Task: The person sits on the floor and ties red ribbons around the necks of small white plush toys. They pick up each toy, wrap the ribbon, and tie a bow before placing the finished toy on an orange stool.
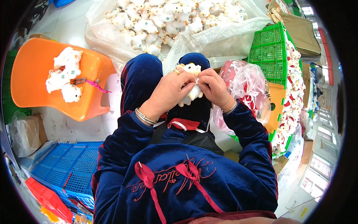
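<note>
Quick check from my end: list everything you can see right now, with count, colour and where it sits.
plush toy in hand: one, white with tan, held over the lap by both hands
plush toys on stool: about four, white, on the stool's seat
stool: one, orange plastic, left
scissors: one small pair, pink cord attached, on the stool
bag of plush toys: one large clear bag, many white toys, top centre
green crate: one, right, white-and-red toys beside it
bag of ribbons: one clear bag, red and white contents, right of the lap
blue crate: one, lower left
left hand: ring and bracelet, gripping the toy
right hand: pinching at the toy
</note>
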